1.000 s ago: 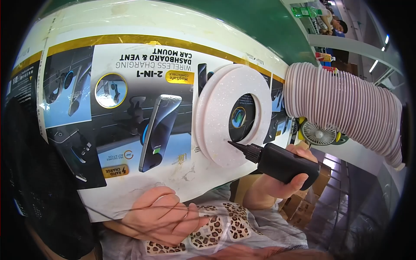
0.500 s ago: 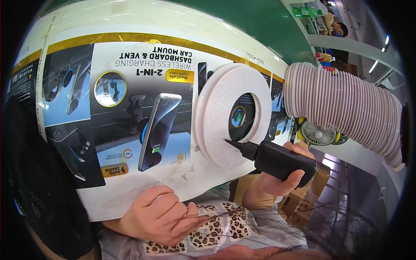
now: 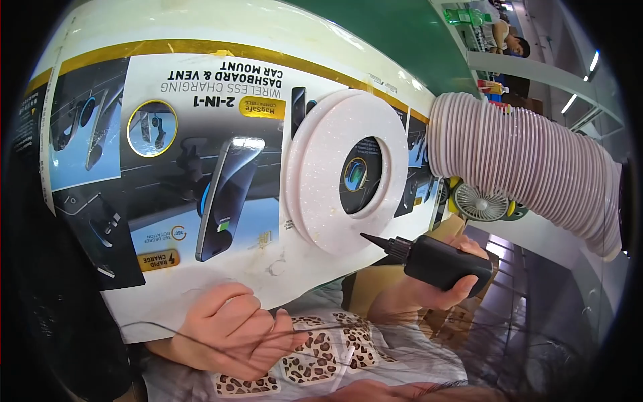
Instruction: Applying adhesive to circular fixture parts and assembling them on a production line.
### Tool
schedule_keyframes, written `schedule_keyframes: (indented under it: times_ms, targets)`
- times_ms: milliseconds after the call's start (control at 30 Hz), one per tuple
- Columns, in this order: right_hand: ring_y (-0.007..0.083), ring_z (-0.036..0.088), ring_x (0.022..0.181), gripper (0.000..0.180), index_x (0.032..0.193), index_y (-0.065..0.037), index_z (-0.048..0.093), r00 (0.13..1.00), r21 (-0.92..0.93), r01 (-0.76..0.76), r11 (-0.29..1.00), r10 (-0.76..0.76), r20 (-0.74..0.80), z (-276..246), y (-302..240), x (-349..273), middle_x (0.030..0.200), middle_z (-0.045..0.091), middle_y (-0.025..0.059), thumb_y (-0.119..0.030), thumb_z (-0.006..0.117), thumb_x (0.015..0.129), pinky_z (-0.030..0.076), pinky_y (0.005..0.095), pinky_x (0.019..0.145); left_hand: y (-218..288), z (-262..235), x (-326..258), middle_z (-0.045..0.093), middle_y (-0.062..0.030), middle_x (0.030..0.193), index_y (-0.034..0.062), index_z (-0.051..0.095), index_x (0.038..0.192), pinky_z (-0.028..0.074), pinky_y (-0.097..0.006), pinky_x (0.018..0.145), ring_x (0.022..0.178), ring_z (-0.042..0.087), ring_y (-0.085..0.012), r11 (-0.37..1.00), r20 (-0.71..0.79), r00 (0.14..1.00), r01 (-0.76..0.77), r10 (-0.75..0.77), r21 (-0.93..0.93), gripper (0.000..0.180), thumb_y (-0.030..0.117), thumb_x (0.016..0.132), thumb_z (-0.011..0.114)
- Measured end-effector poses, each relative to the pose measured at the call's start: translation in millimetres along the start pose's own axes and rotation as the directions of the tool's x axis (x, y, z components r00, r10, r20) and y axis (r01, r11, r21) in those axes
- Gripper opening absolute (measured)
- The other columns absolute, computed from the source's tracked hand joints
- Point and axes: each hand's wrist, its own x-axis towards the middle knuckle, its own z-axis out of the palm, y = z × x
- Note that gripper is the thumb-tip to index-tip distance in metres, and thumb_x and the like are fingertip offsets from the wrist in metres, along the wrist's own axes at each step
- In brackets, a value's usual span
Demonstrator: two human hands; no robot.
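My right hand is wrapped round a black squeeze bottle with a thin pointed nozzle, which points left. The nozzle tip appears over the near edge of two stacked, speckled pale-pink rings; whether it touches them I cannot tell. The rings lie slightly offset on a printed sheet, and its picture shows through their centre hole. Just off the sheet's near edge, my left hand is closed, its fingers curled and thumb pressed in. Anything inside it is hidden.
A thick ribbed hose arches at the right beyond the rings. Below it sits a small fan. Cardboard boxes stand lower right. Another person is far off at upper right, near a green bottle.
The bottle has drawn back toward me and to the right, so its tip has left the area by the ring's hole. My left hand stays closed. The whole view has shifted slightly.
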Motion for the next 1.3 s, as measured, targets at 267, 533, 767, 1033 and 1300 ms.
schedule_keyframes:
  times_ms: [267,533,767,1033,1300]
  targets:
    - [0.0215,0.051,0.082,0.047,0.098,0.003,0.049,0.999,-0.071,-0.049,0.996,0.051,0.018,-2,3,-7,0.094,0.051,0.0136,-0.043,0.046,0.088,0.045,0.0303,0.072,4,1,-2,0.046,-0.0014,0.061,0.0023,0.061,0.088,0.047,-0.036,0.061,0.061,0.048,-0.0192,0.997,-0.014,0.997,0.078,-0.078,-0.004,0.025,0.024,0.077,0.069]
    - [0.0214,0.052,0.082,0.046,0.099,0.004,0.049,0.995,-0.065,-0.098,0.993,0.095,-0.043,-3,4,-12,0.095,0.052,0.0142,-0.041,0.048,0.088,0.045,0.0296,0.072,6,4,-7,0.049,-0.0026,0.064,0.0017,0.062,0.086,0.048,-0.037,0.062,0.062,0.049,-0.0203,0.998,-0.081,0.995,0.066,-0.064,0.016,0.025,0.024,0.078,0.07]
    - [0.0222,0.051,0.088,0.045,0.097,0.003,0.05,0.998,-0.145,-0.068,0.987,0.067,-0.014,-3,2,-11,0.096,0.052,0.0145,-0.041,0.045,0.089,0.043,0.031,0.08,0,0,-1,0.05,-0.0028,0.065,0.0006,0.062,0.083,0.048,-0.037,0.058,0.063,0.051,-0.0202,0.998,-0.056,0.997,0.043,-0.045,-0.042,0.025,0.024,0.079,0.07]
    - [0.0169,0.044,0.067,0.051,0.09,0.003,0.05,0.983,-0.095,-0.022,0.995,0.004,-0.184,13,0,-5,0.077,0.046,0.0091,-0.047,0.056,0.083,0.035,0.0274,0.062,4,-7,3,0.046,-0.0012,0.059,0.0017,0.061,0.088,0.049,-0.035,0.06,0.062,0.051,-0.0186,0.996,0.001,1.0,0.023,-0.023,0.089,0.027,0.027,0.082,0.067]
    - [0.0136,0.038,0.057,0.052,0.081,0.001,0.051,0.992,-0.034,0.101,0.994,-0.103,-0.069,12,-4,-9,0.071,0.041,0.0057,-0.05,0.056,0.083,0.03,0.025,0.05,4,1,-1,0.046,0.0003,0.058,0.0032,0.061,0.086,0.049,-0.035,0.062,0.06,0.049,-0.0176,0.998,-0.022,0.998,0.055,-0.055,0.017,0.024,0.026,0.08,0.069]
